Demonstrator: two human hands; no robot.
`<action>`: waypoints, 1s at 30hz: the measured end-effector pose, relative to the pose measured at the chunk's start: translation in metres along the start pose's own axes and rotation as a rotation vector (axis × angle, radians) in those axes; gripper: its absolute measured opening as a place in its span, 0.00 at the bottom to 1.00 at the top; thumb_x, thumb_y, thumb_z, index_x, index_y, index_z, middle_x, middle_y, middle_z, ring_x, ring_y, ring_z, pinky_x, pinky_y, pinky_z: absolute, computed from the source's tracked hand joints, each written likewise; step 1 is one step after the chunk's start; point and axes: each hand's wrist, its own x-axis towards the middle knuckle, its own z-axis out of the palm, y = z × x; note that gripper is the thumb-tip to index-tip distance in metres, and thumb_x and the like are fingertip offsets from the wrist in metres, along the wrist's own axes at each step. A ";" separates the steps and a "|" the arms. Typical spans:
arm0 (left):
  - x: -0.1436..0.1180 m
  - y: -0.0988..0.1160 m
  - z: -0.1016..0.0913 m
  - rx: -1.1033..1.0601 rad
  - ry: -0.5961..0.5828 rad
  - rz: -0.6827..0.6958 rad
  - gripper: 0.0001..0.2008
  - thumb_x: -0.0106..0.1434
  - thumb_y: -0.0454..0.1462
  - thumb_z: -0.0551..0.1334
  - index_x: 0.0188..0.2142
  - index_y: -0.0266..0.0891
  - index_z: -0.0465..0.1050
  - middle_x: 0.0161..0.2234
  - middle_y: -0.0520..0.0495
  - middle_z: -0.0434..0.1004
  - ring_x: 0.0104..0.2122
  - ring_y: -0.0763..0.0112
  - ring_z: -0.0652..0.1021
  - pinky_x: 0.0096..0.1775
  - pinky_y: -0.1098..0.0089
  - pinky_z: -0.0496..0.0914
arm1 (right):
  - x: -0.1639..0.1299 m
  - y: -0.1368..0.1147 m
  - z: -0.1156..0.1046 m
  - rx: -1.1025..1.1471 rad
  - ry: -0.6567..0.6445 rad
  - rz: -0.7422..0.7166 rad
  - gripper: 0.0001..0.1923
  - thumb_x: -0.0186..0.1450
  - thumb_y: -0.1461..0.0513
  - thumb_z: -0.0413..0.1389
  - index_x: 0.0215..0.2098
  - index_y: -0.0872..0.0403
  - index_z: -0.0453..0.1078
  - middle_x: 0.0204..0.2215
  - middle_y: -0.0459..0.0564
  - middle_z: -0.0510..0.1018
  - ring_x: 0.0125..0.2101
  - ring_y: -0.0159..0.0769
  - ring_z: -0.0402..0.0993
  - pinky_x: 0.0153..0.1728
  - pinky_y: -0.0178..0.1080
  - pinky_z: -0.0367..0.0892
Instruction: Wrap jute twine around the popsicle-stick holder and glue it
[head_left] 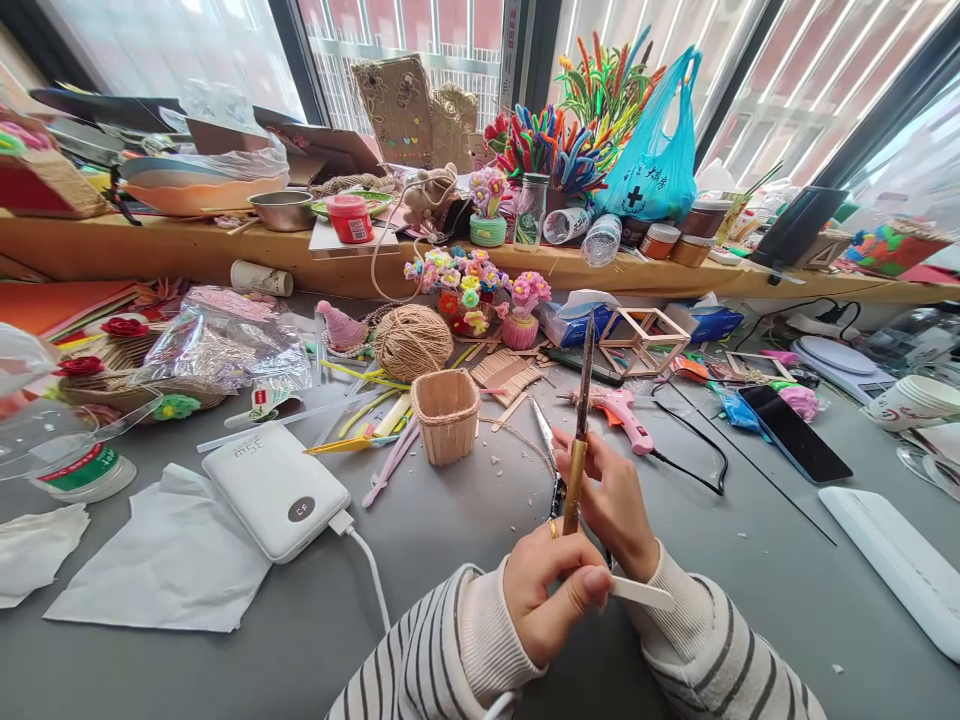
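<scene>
- My left hand point(551, 595): fingers curled shut around the lower end of a slim pen-like tool point(580, 440), gold handle low, dark tip pointing up and away. A flat pale stick point(641, 593) sticks out to the right from under this hand's thumb; I judge it pinched there too.
- My right hand point(616, 500): fingers bent and closed lightly on the tool's shaft, just above the left hand. Both hands touch the tool, near centre, above the grey table point(420, 560).
- Step in hand, as I judge it: steadying the tool upright between both hands, stick kept ready.
- Next move calls for a firm grip on the handle and care with the tip, close to my fingers.
- Just beyond, on the table: scissors point(546, 432), a pink glue gun point(621, 412) with black cord, a small stick basket point(446, 414).
- Left: white power bank point(276, 490), cabled.
- Far: twine ball point(412, 341), pipe-cleaner flower pots point(466, 285).
- Right: dark phone point(795, 432).
</scene>
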 end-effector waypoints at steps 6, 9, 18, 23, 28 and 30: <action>-0.001 -0.006 0.002 0.016 0.057 -0.016 0.18 0.63 0.43 0.51 0.20 0.37 0.65 0.19 0.49 0.65 0.22 0.74 0.64 0.27 0.71 0.59 | 0.000 0.001 0.003 -0.020 -0.035 0.024 0.15 0.56 0.50 0.54 0.31 0.52 0.63 0.23 0.48 0.73 0.33 0.42 0.73 0.35 0.39 0.67; -0.001 -0.008 0.004 0.066 0.098 -0.051 0.20 0.62 0.45 0.51 0.20 0.37 0.66 0.19 0.49 0.65 0.23 0.73 0.65 0.28 0.71 0.59 | 0.001 0.001 0.005 -0.004 -0.045 0.010 0.16 0.55 0.49 0.54 0.33 0.53 0.63 0.26 0.49 0.75 0.33 0.41 0.74 0.32 0.38 0.68; 0.001 -0.001 0.012 -0.043 0.185 -0.166 0.20 0.61 0.47 0.52 0.19 0.37 0.65 0.20 0.50 0.63 0.23 0.75 0.63 0.27 0.73 0.58 | 0.002 0.007 0.007 -0.130 0.079 -0.097 0.19 0.56 0.48 0.53 0.37 0.53 0.66 0.25 0.49 0.76 0.27 0.38 0.75 0.24 0.35 0.66; 0.002 0.011 0.013 -0.011 0.227 -0.248 0.18 0.61 0.45 0.53 0.19 0.38 0.65 0.19 0.51 0.63 0.24 0.73 0.62 0.29 0.71 0.56 | 0.002 0.009 0.012 -0.168 0.095 -0.059 0.20 0.56 0.47 0.53 0.36 0.54 0.66 0.25 0.51 0.76 0.27 0.40 0.75 0.27 0.38 0.67; 0.004 0.019 0.017 -0.018 0.279 -0.296 0.18 0.61 0.45 0.53 0.19 0.38 0.65 0.18 0.51 0.63 0.24 0.72 0.62 0.30 0.70 0.55 | 0.004 0.013 0.015 -0.162 0.108 -0.057 0.19 0.56 0.47 0.52 0.33 0.54 0.67 0.22 0.50 0.75 0.25 0.40 0.74 0.27 0.38 0.67; 0.004 0.018 0.018 -0.025 0.299 -0.298 0.19 0.61 0.47 0.52 0.19 0.38 0.65 0.19 0.51 0.63 0.24 0.72 0.63 0.31 0.70 0.56 | 0.005 0.014 0.015 -0.156 0.108 -0.050 0.19 0.56 0.47 0.52 0.33 0.54 0.67 0.21 0.49 0.75 0.24 0.39 0.74 0.27 0.38 0.67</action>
